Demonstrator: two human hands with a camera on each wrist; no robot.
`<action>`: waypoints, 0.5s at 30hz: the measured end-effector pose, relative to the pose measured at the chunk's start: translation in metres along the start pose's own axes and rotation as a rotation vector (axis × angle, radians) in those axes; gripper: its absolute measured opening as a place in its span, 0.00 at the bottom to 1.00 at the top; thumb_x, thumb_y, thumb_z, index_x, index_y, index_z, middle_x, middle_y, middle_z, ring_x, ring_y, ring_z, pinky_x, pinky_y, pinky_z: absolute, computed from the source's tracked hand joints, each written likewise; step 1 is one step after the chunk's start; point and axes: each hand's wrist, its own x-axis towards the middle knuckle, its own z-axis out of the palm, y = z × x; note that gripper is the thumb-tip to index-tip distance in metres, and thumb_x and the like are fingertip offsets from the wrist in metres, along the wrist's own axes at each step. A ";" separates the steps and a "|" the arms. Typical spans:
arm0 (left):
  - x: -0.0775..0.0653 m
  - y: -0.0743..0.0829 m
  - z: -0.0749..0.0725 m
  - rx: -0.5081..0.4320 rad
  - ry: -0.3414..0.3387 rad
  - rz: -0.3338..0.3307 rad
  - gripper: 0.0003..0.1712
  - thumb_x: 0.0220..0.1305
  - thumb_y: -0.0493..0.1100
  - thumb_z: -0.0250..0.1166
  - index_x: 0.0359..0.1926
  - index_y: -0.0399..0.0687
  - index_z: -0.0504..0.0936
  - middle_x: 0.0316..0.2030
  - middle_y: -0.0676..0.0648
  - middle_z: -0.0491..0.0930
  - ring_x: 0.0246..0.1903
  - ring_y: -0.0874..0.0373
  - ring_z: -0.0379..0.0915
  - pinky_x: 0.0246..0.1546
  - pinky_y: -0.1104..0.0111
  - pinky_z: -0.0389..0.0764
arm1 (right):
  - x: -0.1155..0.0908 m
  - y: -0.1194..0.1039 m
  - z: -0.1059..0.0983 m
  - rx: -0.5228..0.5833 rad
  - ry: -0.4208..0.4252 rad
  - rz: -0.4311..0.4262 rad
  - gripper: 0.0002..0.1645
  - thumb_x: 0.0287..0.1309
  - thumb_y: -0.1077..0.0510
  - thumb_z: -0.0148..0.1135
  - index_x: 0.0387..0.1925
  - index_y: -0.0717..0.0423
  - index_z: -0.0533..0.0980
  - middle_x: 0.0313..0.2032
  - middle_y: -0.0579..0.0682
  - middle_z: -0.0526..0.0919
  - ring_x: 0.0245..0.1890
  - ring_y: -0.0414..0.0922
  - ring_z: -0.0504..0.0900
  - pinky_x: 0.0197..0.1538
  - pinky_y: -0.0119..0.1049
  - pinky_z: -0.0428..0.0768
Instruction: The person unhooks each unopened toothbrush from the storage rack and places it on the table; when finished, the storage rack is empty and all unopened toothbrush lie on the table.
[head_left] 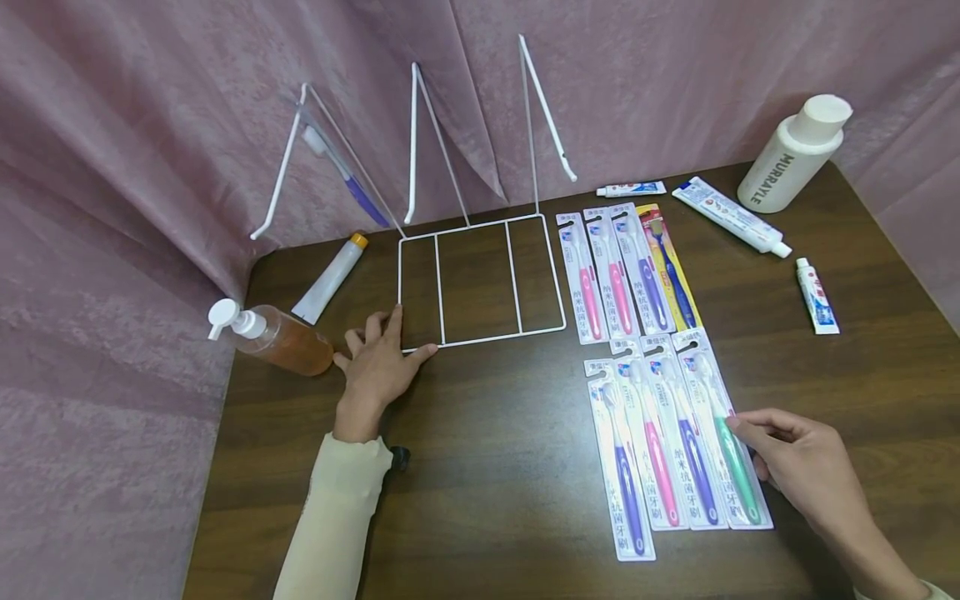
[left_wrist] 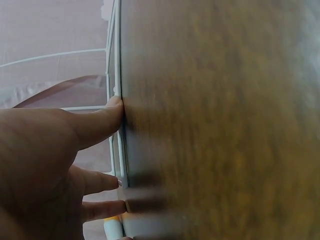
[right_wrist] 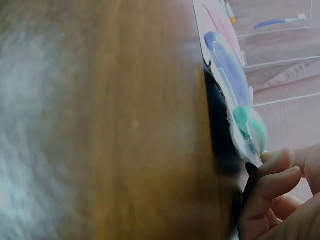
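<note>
A white wire rack [head_left: 480, 340] stands against the curtain, its flat base on the table and several arms sticking up behind. My left hand [head_left: 375, 367] rests at its front left corner, fingers spread; in the left wrist view the thumb [left_wrist: 112, 112] lies against the front wire. My right hand [head_left: 813, 471] pinches the right edge of a packaged green toothbrush [head_left: 738, 471], the last in the front row. Seen from the right wrist, that pack's edge is raised, with dark shadow beneath. Beside it lie packaged purple [head_left: 697, 471] and pink [head_left: 660, 475] toothbrushes.
More packaged toothbrushes [head_left: 618, 279] form a back row. Toothpaste tubes [head_left: 731, 215] and a white bottle [head_left: 791, 158] stand or lie at right. An amber pump bottle [head_left: 288, 340] and an orange-capped tube [head_left: 330, 279] are left. A purple toothbrush [head_left: 360, 196] hangs on the rack's left arm.
</note>
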 end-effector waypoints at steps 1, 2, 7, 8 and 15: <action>0.000 0.000 0.000 0.001 0.000 -0.001 0.58 0.83 0.69 0.63 0.96 0.52 0.46 0.91 0.33 0.49 0.82 0.22 0.45 0.78 0.11 0.41 | 0.000 0.000 0.000 -0.010 0.007 0.005 0.29 0.84 0.44 0.68 0.63 0.67 0.88 0.27 0.35 0.82 0.26 0.35 0.77 0.28 0.34 0.76; 0.000 0.000 0.000 0.002 0.000 -0.001 0.58 0.83 0.69 0.63 0.96 0.52 0.46 0.91 0.33 0.49 0.82 0.21 0.45 0.78 0.11 0.41 | 0.000 -0.001 0.000 -0.020 0.018 0.007 0.29 0.84 0.44 0.68 0.63 0.67 0.88 0.28 0.34 0.83 0.26 0.35 0.78 0.28 0.34 0.77; 0.000 0.000 0.000 0.003 -0.003 -0.002 0.57 0.83 0.69 0.63 0.96 0.51 0.47 0.91 0.32 0.49 0.83 0.21 0.45 0.78 0.11 0.41 | -0.001 -0.003 0.002 -0.058 0.055 0.008 0.29 0.83 0.43 0.68 0.61 0.66 0.89 0.30 0.35 0.86 0.26 0.35 0.79 0.29 0.33 0.79; 0.000 0.000 0.000 0.003 -0.004 -0.002 0.57 0.83 0.69 0.63 0.96 0.51 0.46 0.91 0.32 0.49 0.83 0.21 0.44 0.78 0.12 0.41 | -0.001 -0.004 0.002 -0.067 0.062 0.005 0.29 0.83 0.43 0.68 0.60 0.66 0.89 0.30 0.36 0.86 0.26 0.35 0.79 0.29 0.33 0.79; 0.000 0.000 -0.001 -0.001 -0.004 -0.003 0.57 0.83 0.69 0.63 0.96 0.52 0.46 0.91 0.33 0.48 0.83 0.21 0.44 0.79 0.12 0.41 | -0.002 -0.004 0.005 -0.085 0.089 -0.003 0.26 0.83 0.45 0.68 0.56 0.66 0.90 0.27 0.40 0.84 0.25 0.36 0.78 0.28 0.33 0.77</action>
